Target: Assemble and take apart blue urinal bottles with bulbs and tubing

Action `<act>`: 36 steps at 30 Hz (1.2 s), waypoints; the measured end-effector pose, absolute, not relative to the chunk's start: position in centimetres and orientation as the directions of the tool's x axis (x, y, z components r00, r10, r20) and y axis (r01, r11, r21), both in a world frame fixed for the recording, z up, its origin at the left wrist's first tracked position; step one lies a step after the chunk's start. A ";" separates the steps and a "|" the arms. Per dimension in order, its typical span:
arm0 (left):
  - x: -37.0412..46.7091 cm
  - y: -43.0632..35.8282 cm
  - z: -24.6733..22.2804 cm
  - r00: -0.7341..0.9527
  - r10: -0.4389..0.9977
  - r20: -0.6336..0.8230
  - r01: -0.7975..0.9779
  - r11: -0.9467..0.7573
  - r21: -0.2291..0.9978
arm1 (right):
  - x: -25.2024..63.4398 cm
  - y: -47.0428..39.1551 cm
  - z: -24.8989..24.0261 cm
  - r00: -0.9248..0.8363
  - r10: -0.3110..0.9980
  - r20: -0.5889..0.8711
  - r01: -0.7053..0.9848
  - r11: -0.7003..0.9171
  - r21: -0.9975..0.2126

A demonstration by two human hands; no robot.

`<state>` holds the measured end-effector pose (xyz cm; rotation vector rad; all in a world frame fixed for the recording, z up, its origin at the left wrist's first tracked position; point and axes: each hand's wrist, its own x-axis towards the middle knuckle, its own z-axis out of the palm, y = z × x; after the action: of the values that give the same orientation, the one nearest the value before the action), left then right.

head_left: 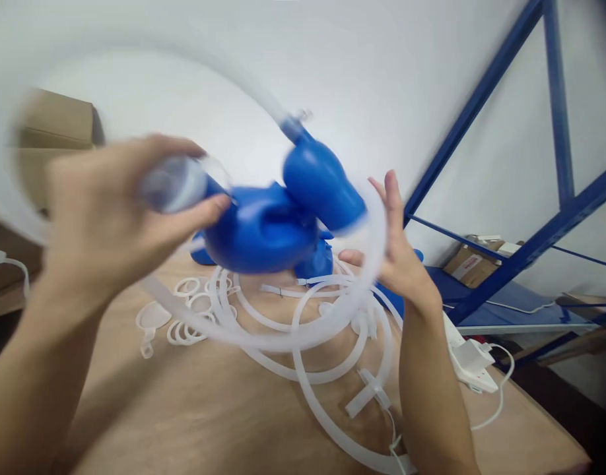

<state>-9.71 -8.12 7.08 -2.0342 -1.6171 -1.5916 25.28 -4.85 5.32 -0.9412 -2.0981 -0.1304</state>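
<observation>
My left hand point(119, 204) is closed around the neck end of a blue plastic bottle point(263, 244), at a blurred translucent cap point(181, 185). The bottle is held tilted on its side above the table, and a hollow shows in its body. Against its far end rests a blue cup-shaped piece point(323, 185). A clear hose point(243, 79) runs from that piece's narrow end and loops widely around to the left and below. My right hand point(399, 251) has its fingers spread beside a blurred bend of hose; I cannot tell whether they touch.
Coiled clear tubing point(313, 396), several white rings point(187, 333) and a cross-shaped plastic fitting point(367, 392) lie on the wooden table point(184, 415). A white power strip point(474, 363) sits at right, before a blue metal shelf point(505, 323). Cardboard boxes point(60, 122) stand at left.
</observation>
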 end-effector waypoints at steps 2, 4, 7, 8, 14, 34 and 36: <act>-8.1 -7.2 6.0 0.033 0.603 0.797 0.710 -0.575 0.406 | 26.5 -5.6 6.1 -0.425 0.601 0.677 0.616 0.740 -0.270; -6.5 -5.7 4.7 0.138 0.649 0.748 0.647 -0.631 0.428 | 28.2 -6.4 6.7 -0.499 0.687 0.528 0.584 0.717 -0.381; -4.4 -3.1 2.1 0.235 0.700 0.674 0.568 -0.662 0.489 | 31.2 -6.6 6.2 -0.531 0.780 0.331 0.602 0.623 -0.500; -3.8 -2.3 1.2 0.264 0.688 0.676 0.537 -0.687 0.489 | 32.0 -6.4 5.6 -0.538 0.784 0.309 0.588 0.612 -0.529; -2.1 0.0 -2.6 0.376 0.644 0.667 0.481 -0.750 0.454 | 33.8 -3.8 -0.6 -0.551 0.771 0.319 0.511 0.614 -0.602; -1.3 -0.1 -4.9 0.795 0.448 0.409 0.597 -0.699 -0.393 | 30.0 -2.7 -7.7 -0.347 0.848 0.401 0.490 0.528 -0.694; -1.1 0.1 -5.5 0.766 0.455 0.453 0.624 -0.695 -0.358 | 29.9 -2.8 -7.6 -0.347 0.848 0.400 0.477 0.527 -0.704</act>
<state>-1.11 0.09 -5.53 -2.4614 -0.8107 -0.4544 29.86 -2.81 -7.65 -1.0763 -1.9980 0.6142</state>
